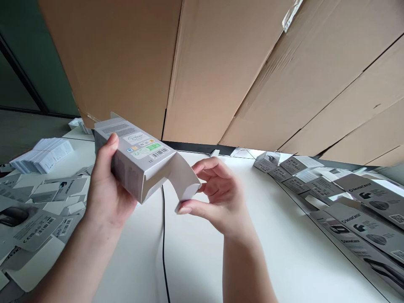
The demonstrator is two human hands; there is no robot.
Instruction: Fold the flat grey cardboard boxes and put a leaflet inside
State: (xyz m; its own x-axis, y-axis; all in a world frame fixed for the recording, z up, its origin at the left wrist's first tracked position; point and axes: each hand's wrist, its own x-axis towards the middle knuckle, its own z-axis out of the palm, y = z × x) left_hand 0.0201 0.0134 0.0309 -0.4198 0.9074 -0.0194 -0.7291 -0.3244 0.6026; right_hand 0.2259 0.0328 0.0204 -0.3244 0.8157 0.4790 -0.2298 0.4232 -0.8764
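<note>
My left hand (109,185) grips a light grey product box (135,151) around its body, thumb on the printed top face. The box is tilted above the white table, with a barcode and coloured labels facing up. Its near end gapes, and an end flap (183,176) sticks out from it. My right hand (217,189) pinches that flap between thumb and fingers. At the far end another flap stands up slightly. What the box may contain is hidden from me.
Flattened cartons (34,227) lie piled at the left, with a banded stack of papers (44,153) behind. Folded boxes (356,214) stand in rows at the right. Large cardboard boxes (214,71) wall off the back. A black cable (164,248) crosses the white table (195,261).
</note>
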